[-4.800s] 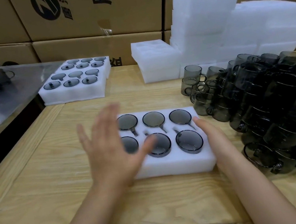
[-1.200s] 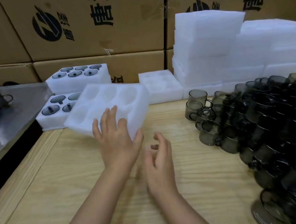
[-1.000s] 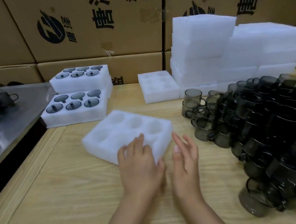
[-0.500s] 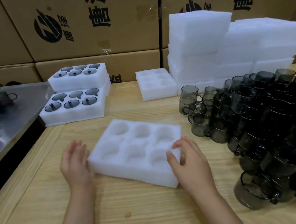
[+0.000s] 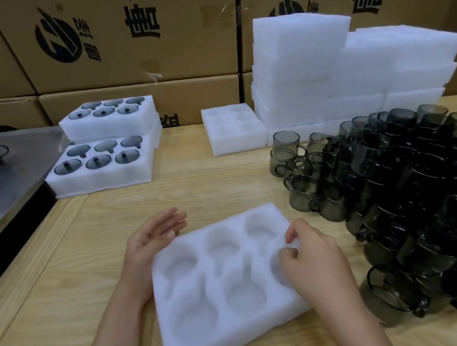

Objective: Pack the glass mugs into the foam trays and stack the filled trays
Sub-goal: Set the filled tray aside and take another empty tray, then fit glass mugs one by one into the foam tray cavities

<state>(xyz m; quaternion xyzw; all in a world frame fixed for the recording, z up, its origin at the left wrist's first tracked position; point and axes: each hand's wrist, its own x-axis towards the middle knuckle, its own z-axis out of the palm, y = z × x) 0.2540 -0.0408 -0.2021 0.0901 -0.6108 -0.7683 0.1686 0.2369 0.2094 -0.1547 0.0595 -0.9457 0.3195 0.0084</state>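
Right hand [image 5: 314, 260] pinches edge of empty six-pocket tray [image 5: 224, 289]; left hand [image 5: 151, 240] spread; two six-mug trays [image 5: 102, 171] beyond.

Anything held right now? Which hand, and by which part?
The right hand pinches the empty foam tray at its right edge, fingers curled onto the top. The left hand is open by the tray's far left corner, gripping nothing.
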